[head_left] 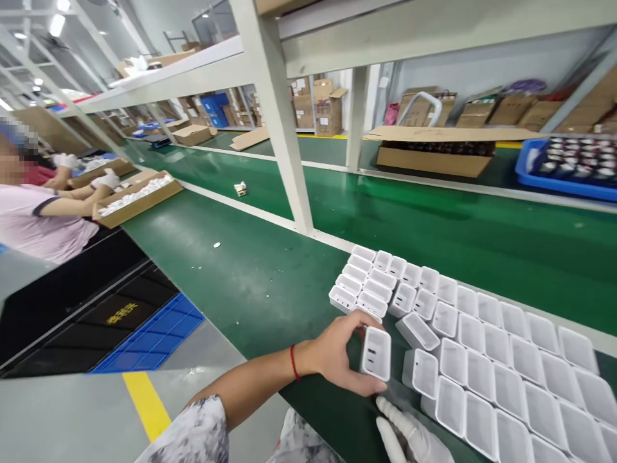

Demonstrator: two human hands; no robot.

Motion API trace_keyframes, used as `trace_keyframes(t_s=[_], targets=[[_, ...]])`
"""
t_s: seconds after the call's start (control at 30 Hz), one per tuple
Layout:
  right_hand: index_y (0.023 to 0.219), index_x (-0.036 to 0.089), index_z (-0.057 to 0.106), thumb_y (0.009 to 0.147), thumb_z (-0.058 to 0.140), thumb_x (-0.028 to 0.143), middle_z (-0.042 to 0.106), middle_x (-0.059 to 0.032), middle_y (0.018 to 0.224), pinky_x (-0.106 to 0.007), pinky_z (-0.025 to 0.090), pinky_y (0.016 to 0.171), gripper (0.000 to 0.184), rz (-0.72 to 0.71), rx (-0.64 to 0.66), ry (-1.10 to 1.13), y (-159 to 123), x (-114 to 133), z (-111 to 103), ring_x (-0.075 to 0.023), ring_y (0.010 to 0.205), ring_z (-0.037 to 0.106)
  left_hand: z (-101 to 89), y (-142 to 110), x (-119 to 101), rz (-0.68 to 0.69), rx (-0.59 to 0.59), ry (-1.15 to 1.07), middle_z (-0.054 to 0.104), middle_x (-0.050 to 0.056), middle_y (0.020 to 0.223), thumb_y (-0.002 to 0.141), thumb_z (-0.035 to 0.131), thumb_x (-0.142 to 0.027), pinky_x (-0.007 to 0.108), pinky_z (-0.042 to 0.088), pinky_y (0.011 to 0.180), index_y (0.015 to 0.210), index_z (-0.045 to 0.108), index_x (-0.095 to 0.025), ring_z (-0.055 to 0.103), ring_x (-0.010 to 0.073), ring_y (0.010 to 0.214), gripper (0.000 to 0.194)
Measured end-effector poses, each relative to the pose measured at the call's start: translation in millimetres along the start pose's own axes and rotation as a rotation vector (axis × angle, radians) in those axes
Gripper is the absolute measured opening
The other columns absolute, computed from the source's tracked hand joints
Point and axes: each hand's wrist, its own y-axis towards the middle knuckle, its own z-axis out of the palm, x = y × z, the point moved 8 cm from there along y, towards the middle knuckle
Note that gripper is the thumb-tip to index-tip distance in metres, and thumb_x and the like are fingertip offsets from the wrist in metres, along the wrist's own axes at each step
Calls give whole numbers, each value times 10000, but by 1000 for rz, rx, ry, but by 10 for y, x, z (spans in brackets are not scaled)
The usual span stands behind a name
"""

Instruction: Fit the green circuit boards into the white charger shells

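My left hand (337,354), bare and with a red cord at the wrist, grips a small white plastic case (379,350) between thumb and fingers. The case has an open top, and dark slots show inside it. Just below, my right hand (412,434) in a white glove has its fingers stretched out and apart, with nothing between them. Rows of similar white cases (496,379) stand close together on the green bench to the right. One loose case (418,331) leans at an angle beside the held one.
A white steel post (282,128) rises from the bench's back edge. At the left, a co-worker (53,212) with gloved hands is at a cardboard tray (139,199) of white parts. A blue crate (569,183) of dark-and-white items stands far right. Black and blue bins (149,341) sit below left.
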Motion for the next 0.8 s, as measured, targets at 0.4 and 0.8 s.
trace_keyframes(t_s=[0.4, 0.8], targets=[[1004, 254, 747, 974, 525, 235, 656, 31, 639, -208, 393, 497, 225, 368, 82, 47, 120, 20, -32, -105, 506, 605, 486, -257, 353, -95, 321, -84, 522, -37, 717, 704, 681, -655, 217, 340, 482, 1030, 472, -207, 453, 94, 531, 592], [1065, 241, 736, 1038, 430, 303, 696, 3, 693, -214, 455, 534, 314, 350, 95, 69, 96, -6, 2, -126, 563, 665, 429, -333, 466, -190, 309, -39, 570, -9, 776, 692, 694, -669, 230, 394, 510, 1054, 487, -204, 496, 112, 576, 625]])
